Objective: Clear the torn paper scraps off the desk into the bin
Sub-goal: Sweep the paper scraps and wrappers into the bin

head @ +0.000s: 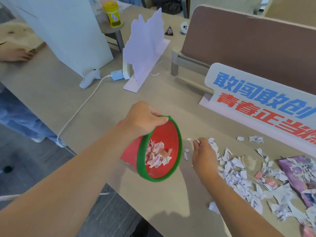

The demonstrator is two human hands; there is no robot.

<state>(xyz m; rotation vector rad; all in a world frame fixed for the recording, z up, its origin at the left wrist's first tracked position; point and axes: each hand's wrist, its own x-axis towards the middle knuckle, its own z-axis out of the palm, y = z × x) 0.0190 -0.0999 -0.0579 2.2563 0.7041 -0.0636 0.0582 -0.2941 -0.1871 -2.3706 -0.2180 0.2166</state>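
Note:
My left hand (143, 118) grips the green rim of a red bin (171, 134), holding it tilted on its side at the desk's near edge with its mouth facing right. Several torn scraps (158, 157) lie inside it. My right hand (203, 155) rests on the desk just right of the bin's mouth, fingers curled over small scraps at the left edge of a wide pile of torn paper (239, 177). Two loose scraps (186, 153) lie between that hand and the bin.
A purple printed sheet (301, 177) and a red card (266, 178) lie among the scraps at right. A lettered sign (261, 100) stands behind them before a brown divider (248, 47). A white cut-out stand (145, 48), charger cable (80, 110) and another person's hand (15, 55) lie farther left.

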